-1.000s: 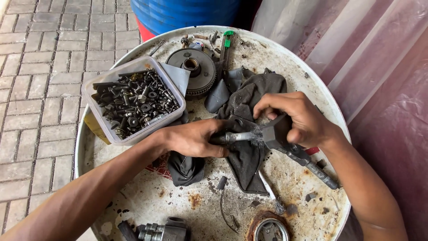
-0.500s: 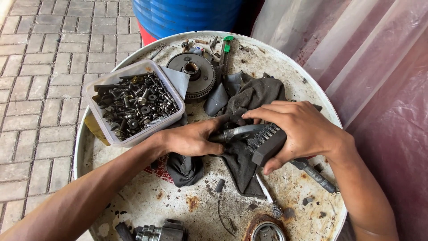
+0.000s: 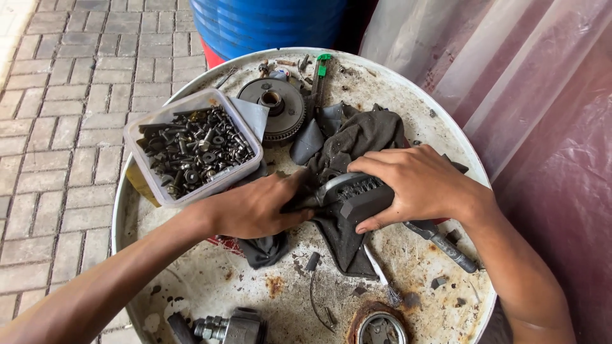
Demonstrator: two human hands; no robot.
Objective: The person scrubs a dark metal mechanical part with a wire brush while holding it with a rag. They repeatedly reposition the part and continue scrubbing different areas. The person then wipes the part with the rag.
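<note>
Both hands close on one dark finned metal part [image 3: 357, 194] lying on a dark rag [image 3: 357, 137]: the left hand [image 3: 255, 207] grips its left end, the right hand [image 3: 414, 185] clamps over the fins. The drum-top counter [image 3: 210, 280] looks greasy; the part could slip from either grip, or an elbow could nudge the bolt tub [image 3: 191, 146] beyond the left grip.

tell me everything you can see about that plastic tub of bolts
The plastic tub is a clear, rectangular container with rounded corners, heaped with dark, greasy bolts, nuts and washers. It sits upright on the left of the rusty drum top, partly overhanging the rim, its right corner on a grey cloth by the gear wheel. Neither hand touches it.
</note>
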